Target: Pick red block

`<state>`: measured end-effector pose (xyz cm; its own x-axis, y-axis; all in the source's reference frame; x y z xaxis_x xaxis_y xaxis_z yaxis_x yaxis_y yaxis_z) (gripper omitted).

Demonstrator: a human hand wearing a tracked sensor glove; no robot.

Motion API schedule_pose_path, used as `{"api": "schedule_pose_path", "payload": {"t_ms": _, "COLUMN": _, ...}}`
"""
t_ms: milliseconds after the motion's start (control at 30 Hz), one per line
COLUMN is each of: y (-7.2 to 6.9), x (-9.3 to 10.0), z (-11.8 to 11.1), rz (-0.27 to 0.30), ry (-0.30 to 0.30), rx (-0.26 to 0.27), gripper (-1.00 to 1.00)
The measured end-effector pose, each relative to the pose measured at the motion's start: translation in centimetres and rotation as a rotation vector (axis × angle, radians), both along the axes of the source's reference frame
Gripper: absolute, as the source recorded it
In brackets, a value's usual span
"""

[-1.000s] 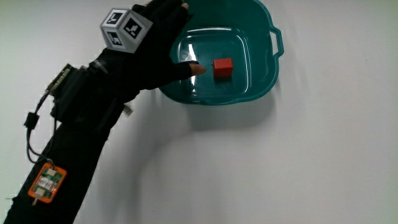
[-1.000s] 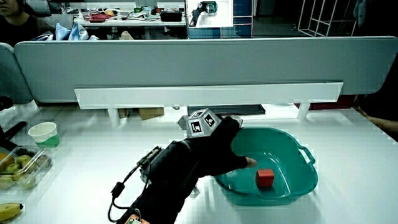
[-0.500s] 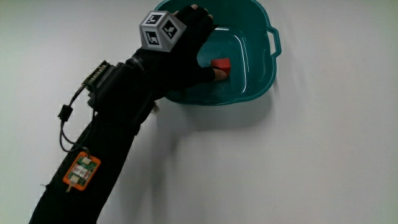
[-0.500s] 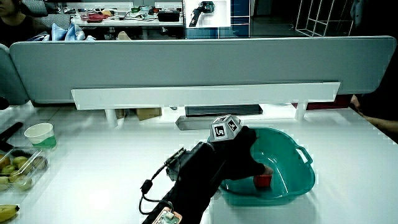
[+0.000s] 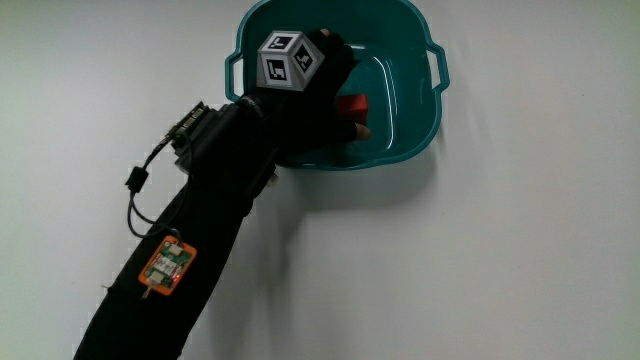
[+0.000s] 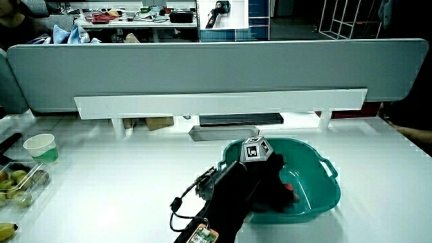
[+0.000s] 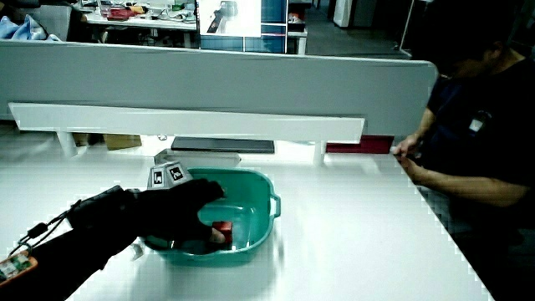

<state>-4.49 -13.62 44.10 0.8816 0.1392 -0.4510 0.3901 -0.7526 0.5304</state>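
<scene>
A small red block (image 5: 352, 104) lies inside a teal basin (image 5: 420, 110) with two handles. The hand (image 5: 320, 95) reaches into the basin and covers most of the block. Its fingers curl over the block and the thumb (image 5: 358, 131) presses the side nearer to the person. In both side views the hand (image 6: 270, 183) (image 7: 185, 213) sits low in the basin (image 6: 325, 192) (image 7: 261, 209). Only a sliver of the block (image 6: 288, 187) (image 7: 222, 227) shows under the fingers. The forearm runs from the basin's rim toward the person.
A paper cup (image 6: 40, 147), a clear tray of fruit (image 6: 17, 185) and a banana (image 6: 7, 229) stand near the table's edge, away from the basin. A low grey partition (image 6: 216, 74) closes off the table.
The hand has moved from the basin's rim down into the basin, reached the red block and closed its fingers around it.
</scene>
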Motion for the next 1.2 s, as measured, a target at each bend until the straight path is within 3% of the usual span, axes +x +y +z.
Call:
{"api": "schedule_pose_path", "payload": {"t_ms": 167, "y": 0.1, "x": 0.6, "z": 0.5, "rz": 0.016, "ry": -0.052, "rx": -0.010, "gripper": 0.00}}
{"api": "schedule_pose_path", "payload": {"t_ms": 400, "y": 0.0, "x": 0.8, "z": 1.8, "rz": 0.023, "ry": -0.066, "rx": -0.020, "gripper": 0.00}}
{"api": "schedule_pose_path", "payload": {"t_ms": 733, "y": 0.0, "x": 0.9, "z": 1.9, "rz": 0.019, "ry": -0.097, "rx": -0.046, "gripper": 0.03}}
{"api": "schedule_pose_path", "payload": {"t_ms": 1067, "y": 0.1, "x": 0.9, "z": 1.7, "rz": 0.001, "ry": -0.075, "rx": -0.009, "gripper": 0.29}}
{"api": "schedule_pose_path", "payload": {"t_ms": 1167, "y": 0.2, "x": 0.7, "z": 1.8, "rz": -0.018, "ry": -0.060, "rx": 0.036, "gripper": 0.37}}
{"api": "schedule_pose_path", "payload": {"t_ms": 1200, "y": 0.1, "x": 0.6, "z": 1.8, "rz": -0.023, "ry": -0.056, "rx": 0.029, "gripper": 0.39}}
